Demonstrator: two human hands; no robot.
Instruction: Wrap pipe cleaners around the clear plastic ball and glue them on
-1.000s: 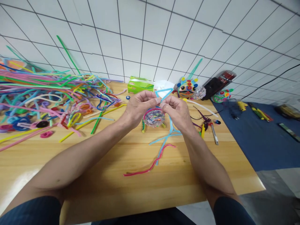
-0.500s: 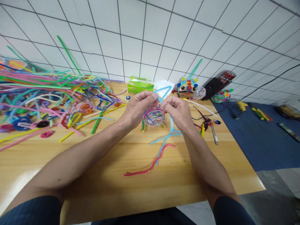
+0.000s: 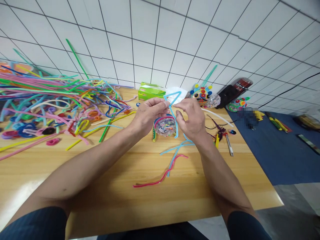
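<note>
My left hand (image 3: 149, 115) pinches a light blue pipe cleaner (image 3: 176, 124) between thumb and fingers. Its upper part is bent into a triangle, and a straight tail hangs down with a small hook at the end. To the right, my right hand (image 3: 192, 119) has its thumb and index finger apart beside the bend; whether a fingertip touches the pipe cleaner is unclear. Below the hands stands a clear plastic ball-like piece (image 3: 165, 126) with colourful bits and a pink rim. More blue pipe cleaners (image 3: 172, 160) and a wavy red one (image 3: 156, 183) lie on the table.
A tangled heap of colourful pipe cleaners (image 3: 50, 96) covers the left side of the wooden table (image 3: 112, 200). Toward the tiled wall are a green tissue box (image 3: 151, 91), a decorated face figure (image 3: 202, 95) and a dark bottle (image 3: 233, 93). A pen (image 3: 229, 145) lies at right.
My right thumb and index finger have spread apart, letting go of the pipe cleaner's bend. The tail now shows hanging below it. My left hand keeps its pinch.
</note>
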